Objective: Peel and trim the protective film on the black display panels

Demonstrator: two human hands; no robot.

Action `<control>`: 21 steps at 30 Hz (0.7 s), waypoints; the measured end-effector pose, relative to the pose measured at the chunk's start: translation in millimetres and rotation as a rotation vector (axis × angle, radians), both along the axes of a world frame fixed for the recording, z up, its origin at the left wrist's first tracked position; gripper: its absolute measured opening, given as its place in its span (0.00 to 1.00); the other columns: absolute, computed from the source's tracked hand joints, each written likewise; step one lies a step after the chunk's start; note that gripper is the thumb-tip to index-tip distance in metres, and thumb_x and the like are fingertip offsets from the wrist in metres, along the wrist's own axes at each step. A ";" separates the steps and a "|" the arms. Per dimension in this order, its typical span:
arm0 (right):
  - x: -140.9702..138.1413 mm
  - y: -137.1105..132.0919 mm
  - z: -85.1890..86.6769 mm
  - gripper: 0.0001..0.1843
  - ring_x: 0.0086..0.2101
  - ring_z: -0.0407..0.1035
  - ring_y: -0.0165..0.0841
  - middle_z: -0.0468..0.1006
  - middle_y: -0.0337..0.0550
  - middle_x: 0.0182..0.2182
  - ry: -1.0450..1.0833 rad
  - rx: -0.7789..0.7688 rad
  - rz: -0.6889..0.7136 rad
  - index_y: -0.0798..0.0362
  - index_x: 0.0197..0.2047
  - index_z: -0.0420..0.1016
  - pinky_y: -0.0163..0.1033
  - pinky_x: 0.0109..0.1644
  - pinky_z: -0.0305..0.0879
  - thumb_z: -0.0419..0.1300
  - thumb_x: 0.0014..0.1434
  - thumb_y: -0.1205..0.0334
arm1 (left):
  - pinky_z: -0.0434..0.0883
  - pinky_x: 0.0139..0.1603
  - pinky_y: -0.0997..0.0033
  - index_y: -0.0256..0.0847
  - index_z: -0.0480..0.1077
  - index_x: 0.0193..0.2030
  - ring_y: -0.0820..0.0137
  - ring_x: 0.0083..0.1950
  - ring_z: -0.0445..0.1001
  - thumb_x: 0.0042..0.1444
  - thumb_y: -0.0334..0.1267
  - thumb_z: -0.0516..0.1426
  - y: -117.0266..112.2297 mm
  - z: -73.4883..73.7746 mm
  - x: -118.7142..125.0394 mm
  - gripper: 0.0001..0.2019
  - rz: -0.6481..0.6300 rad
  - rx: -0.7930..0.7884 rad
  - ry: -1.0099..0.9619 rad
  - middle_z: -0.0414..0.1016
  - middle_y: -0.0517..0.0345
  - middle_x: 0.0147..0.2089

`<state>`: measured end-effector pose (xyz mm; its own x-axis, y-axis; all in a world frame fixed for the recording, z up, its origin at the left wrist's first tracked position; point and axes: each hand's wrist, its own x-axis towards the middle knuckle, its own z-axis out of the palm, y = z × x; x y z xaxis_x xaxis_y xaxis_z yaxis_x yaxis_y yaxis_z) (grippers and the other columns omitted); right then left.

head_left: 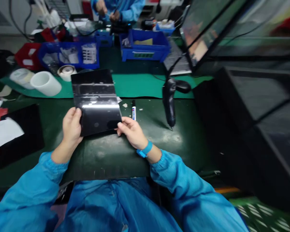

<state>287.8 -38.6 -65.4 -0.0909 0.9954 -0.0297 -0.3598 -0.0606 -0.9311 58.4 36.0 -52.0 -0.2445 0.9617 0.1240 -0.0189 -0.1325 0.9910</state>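
Observation:
Both of my hands hold a glossy black rectangular panel point(96, 101) tilted up over the dark green work mat point(106, 154). My left hand point(72, 126) grips the panel's lower left corner, fingers curled round the edge. At the lower right corner my right hand point(131, 132) pinches the panel; a blue band sits on that wrist. A thin clear film looks to be partly folded across the panel's middle. A blue marker pen point(133, 110) lies on the mat just right of the panel.
A black handheld scanner point(169, 101) stands to the right. White tape rolls point(45, 83) and blue bins point(145, 45) sit behind on the green belt. Another person's hands point(108, 11) work at the far side. A dark monitor frame point(232, 38) fills the right; a black tray point(16, 132) lies left.

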 end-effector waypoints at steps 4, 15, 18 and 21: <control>-6.2 5.3 -3.8 0.32 0.26 0.67 0.27 0.74 0.32 0.28 0.037 -0.067 -0.024 0.51 0.36 0.71 0.35 0.32 0.67 0.80 0.43 0.40 | 0.77 0.34 0.75 0.44 0.77 0.40 0.72 0.35 0.75 0.60 0.50 0.69 -5.3 1.1 2.8 0.13 -0.025 0.064 0.022 0.79 0.65 0.35; -5.2 6.7 -9.7 0.35 0.24 0.64 0.26 0.67 0.28 0.22 -0.147 -0.012 -0.086 0.50 0.30 0.66 0.33 0.28 0.59 0.78 0.45 0.32 | 0.68 0.12 0.72 0.66 0.78 0.36 0.66 0.32 0.78 0.52 0.43 0.67 -26.1 23.2 15.9 0.08 -0.046 -0.090 0.117 0.82 0.89 0.38; -3.5 5.9 -6.1 0.37 0.22 0.67 0.27 0.69 0.31 0.20 -0.095 0.002 0.017 0.51 0.29 0.66 0.33 0.27 0.63 0.66 0.54 0.22 | 0.62 0.10 0.76 0.60 0.76 0.30 0.72 0.18 0.64 0.54 0.44 0.66 -20.1 27.7 13.0 0.05 -0.039 -0.187 0.047 0.74 0.85 0.22; -0.3 8.9 -1.6 0.43 0.23 0.71 0.28 0.77 0.39 0.25 -0.008 0.012 0.087 0.54 0.36 0.74 0.35 0.30 0.68 0.57 0.55 0.16 | 0.63 0.11 0.74 0.58 0.72 0.27 0.73 0.13 0.58 0.50 0.47 0.68 -9.4 24.9 8.0 0.09 -0.130 -0.273 -0.075 0.69 0.86 0.15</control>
<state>287.5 -29.8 -67.0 -0.1764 0.9841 -0.0190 -0.3466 -0.0802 -0.9346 66.5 26.6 -27.1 -0.1158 0.9808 -0.1569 -0.0924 0.1467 0.9849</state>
